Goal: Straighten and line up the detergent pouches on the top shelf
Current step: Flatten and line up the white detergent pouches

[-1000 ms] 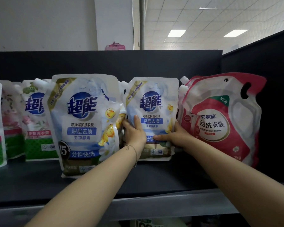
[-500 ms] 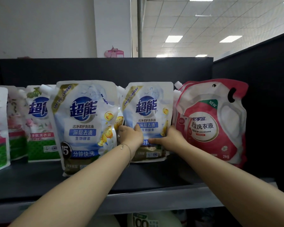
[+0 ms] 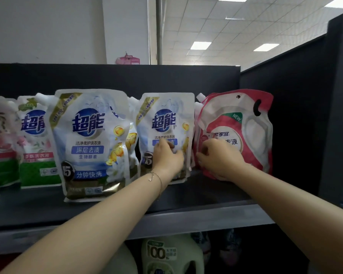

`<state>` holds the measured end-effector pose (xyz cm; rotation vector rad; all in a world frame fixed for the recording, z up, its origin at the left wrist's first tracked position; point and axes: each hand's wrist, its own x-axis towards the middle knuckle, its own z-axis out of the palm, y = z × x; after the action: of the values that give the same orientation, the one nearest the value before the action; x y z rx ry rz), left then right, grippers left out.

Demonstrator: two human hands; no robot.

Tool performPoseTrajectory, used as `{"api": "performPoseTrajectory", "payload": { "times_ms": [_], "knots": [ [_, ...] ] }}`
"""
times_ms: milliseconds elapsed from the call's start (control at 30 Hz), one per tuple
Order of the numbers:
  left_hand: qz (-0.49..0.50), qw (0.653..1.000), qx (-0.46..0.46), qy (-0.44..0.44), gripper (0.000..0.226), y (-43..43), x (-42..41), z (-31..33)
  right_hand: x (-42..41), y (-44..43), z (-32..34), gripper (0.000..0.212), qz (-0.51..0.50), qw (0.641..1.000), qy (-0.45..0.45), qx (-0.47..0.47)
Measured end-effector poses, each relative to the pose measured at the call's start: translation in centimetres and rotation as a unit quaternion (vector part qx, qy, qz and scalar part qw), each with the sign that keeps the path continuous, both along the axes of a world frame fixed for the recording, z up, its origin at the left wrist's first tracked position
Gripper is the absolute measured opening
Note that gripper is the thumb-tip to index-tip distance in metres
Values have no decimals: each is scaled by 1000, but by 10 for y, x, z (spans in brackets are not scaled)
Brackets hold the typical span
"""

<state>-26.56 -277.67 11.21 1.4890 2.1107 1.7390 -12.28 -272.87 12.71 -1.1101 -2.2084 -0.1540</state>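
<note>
Since half a second ago the right hand (image 3: 220,159) has left the small blue pouch (image 3: 166,119) and crossed to the red pouch (image 3: 251,131) at the right end of the top shelf (image 3: 206,192). Its fingers (image 3: 203,155) curl round that pouch's left edge, while the left hand (image 3: 167,156) lies on the blue pouch's front with fingers bent; whether they pinch the film I cannot tell. To do this well, I judge, steady the blue pouch, which stands farther back than the large blue pouch (image 3: 89,135), and square the red one from low down so neither topples.
</note>
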Motion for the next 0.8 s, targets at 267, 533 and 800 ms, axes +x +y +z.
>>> {"api": "performPoseTrajectory", "payload": {
  "times_ms": [267,533,800],
  "knots": [
    [-144,974,-160,71,31,55,43,6,62,23,-23,69,-121,980,-6,155],
    [-86,973,-206,65,35,100,53,2,53,42,-37,128,-46,996,-17,-72],
    [-45,986,-150,-50,37,130,57,-2,68,65,-25,141,-23,991,-8,-132]
  ]
}}
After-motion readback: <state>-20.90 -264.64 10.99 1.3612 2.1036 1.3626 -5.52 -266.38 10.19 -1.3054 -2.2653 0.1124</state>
